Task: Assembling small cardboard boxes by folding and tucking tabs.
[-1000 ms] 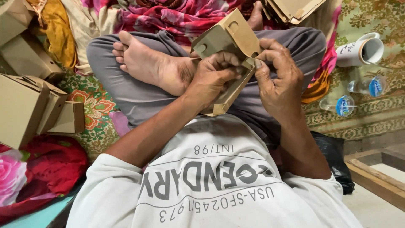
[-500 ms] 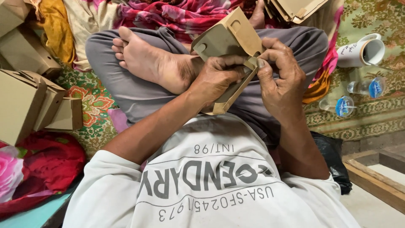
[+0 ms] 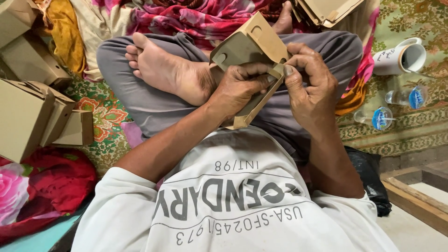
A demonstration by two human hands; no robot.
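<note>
Both hands pinch a half-folded brown cardboard box (image 3: pixel 249 51): left hand (image 3: pixel 240 86) grips its side, right hand (image 3: pixel 310 86) fingers (image 3: pixel 290 71) press a flap (thin tab); over-forcing could likely crease or tear it

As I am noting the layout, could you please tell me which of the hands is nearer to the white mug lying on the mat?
Right. The right hand pinches the cardboard box on the side facing the white mug; the left hand grips the box farther away.
</note>
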